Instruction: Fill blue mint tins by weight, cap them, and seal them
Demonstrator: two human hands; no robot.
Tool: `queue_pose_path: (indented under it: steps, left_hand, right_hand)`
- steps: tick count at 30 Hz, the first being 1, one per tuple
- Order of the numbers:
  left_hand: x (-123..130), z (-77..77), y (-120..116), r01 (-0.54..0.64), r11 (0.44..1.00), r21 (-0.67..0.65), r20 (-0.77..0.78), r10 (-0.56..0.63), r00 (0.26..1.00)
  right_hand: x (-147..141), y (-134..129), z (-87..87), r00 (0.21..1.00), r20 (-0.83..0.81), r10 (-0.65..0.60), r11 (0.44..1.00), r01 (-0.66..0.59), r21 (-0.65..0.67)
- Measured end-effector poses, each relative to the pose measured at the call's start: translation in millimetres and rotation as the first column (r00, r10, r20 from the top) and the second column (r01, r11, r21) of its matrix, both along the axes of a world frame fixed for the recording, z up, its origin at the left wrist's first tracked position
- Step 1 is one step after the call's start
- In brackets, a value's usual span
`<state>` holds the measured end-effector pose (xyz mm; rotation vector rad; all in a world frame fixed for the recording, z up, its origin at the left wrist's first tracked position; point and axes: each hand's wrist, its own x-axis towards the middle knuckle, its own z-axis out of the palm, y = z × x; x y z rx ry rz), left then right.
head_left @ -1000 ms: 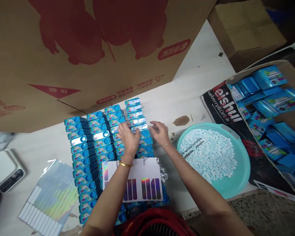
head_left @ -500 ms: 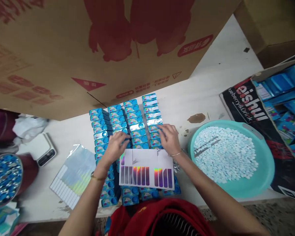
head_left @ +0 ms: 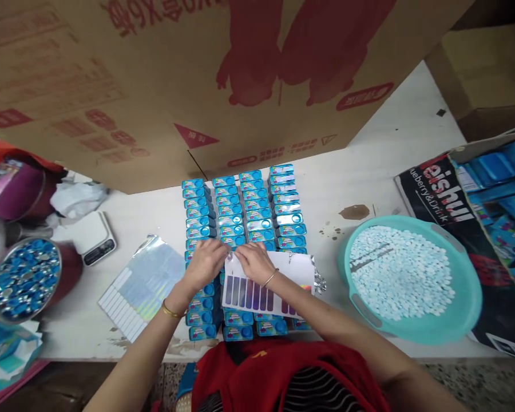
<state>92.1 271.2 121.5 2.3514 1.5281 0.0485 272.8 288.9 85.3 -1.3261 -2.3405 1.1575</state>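
Several columns of small blue tins [head_left: 257,203] with round dimples on top stand on the white table. Across the nearer tins lies a white sheet of shiny holographic stickers [head_left: 249,293]. My left hand [head_left: 206,264], its fingers bent and pinched, is at the sheet's upper left corner. My right hand [head_left: 255,263] reaches over the sheet to the same corner, fingertips drawn together close to the left ones. A small shiny bit shows between the hands, but the fingers hide most of it. Pale strips cover the tops of some tins in the right-hand column.
A turquoise basin [head_left: 466,312] of pale tablets stands right, beside a black carton [head_left: 438,209] of blue packs. Behind the tins rises a big cardboard box [head_left: 154,86]. At left are a white scale [head_left: 90,234], another sticker sheet [head_left: 154,280] and a container [head_left: 54,292] of blue-silver pieces.
My hands have come together at the sticker sheet's upper left corner; the right one moved left from the right-hand column of tins. The camera view has shifted slightly.
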Motion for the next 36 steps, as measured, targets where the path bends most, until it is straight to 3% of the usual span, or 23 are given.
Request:
queue_pose_path:
  steps: [4, 11, 14, 17, 19, 22, 24, 27, 29, 32, 34, 36]
  left_hand:
    - [-2.8, -2.2, -12.4, 0.074, 0.985, 0.157, -0.067, -0.064, 0.996]
    - [0.1, -21.9, -35.2, 0.04, 0.959, 0.28, -0.05, -0.027, 0.998]
    - [5.4, -9.6, -53.1, -0.014, 0.978, 0.209, 0.056, 0.003, 0.998]
    - [13.2, 22.6, -72.7, -0.159, 0.984, 0.077, 0.287, 0.131, 0.949]
    - [19.5, 46.2, -78.5, -0.385, 0.923, -0.009, 0.489, 0.34, 0.803]
    - [30.6, 66.5, -68.8, -0.686, 0.695, -0.215, 0.703, 0.598, 0.386]
    - [39.2, 65.8, -53.3, -0.735, 0.567, -0.371, 0.731, 0.667, 0.145]
    - [55.7, 50.9, -28.9, -0.678, 0.478, -0.559, 0.694, 0.716, -0.068]
    - [69.7, 38.0, -16.1, -0.604, 0.463, -0.649, 0.657, 0.741, -0.139]
    - [94.5, 18.1, 1.6, -0.512, 0.468, -0.72, 0.62, 0.766, -0.172]
    - [112.4, 3.5, 17.0, -0.49, 0.49, -0.722, 0.623, 0.768, -0.15]
    - [130.5, -12.0, 36.3, -0.496, 0.537, -0.683, 0.652, 0.754, -0.082]
  right_hand:
    - [-4.0, 4.3, 0.3, 1.0, 0.01, 0.002, 0.998, -0.002, -0.056]
    - [-7.6, 6.9, -6.8, 0.999, 0.027, -0.018, 0.998, 0.02, -0.063]
    - [-8.1, 8.1, -12.6, 0.999, 0.036, -0.032, 0.998, 0.034, -0.057]
    - [-8.4, 8.4, -18.3, 0.997, 0.053, -0.054, 0.997, 0.056, -0.049]
    - [-7.6, 6.6, -18.7, 0.997, 0.03, -0.073, 0.997, 0.074, -0.02]
    - [-2.9, -0.2, -10.1, 0.965, -0.202, -0.166, 0.985, 0.17, 0.003]
    - [3.1, -6.4, 0.4, 0.864, -0.428, -0.264, 0.964, 0.231, -0.128]
    - [15.3, -14.0, 16.4, 0.686, -0.591, -0.424, 0.89, 0.195, -0.412]
    - [25.8, -14.7, 23.1, 0.626, -0.578, -0.523, 0.835, 0.24, -0.496]
    - [47.8, -4.4, 23.9, 0.589, -0.511, -0.626, 0.779, 0.433, -0.454]
    - [67.6, 10.0, 19.2, 0.586, -0.488, -0.647, 0.761, 0.533, -0.369]
    - [89.6, 28.7, 12.4, 0.607, -0.467, -0.643, 0.755, 0.605, -0.252]
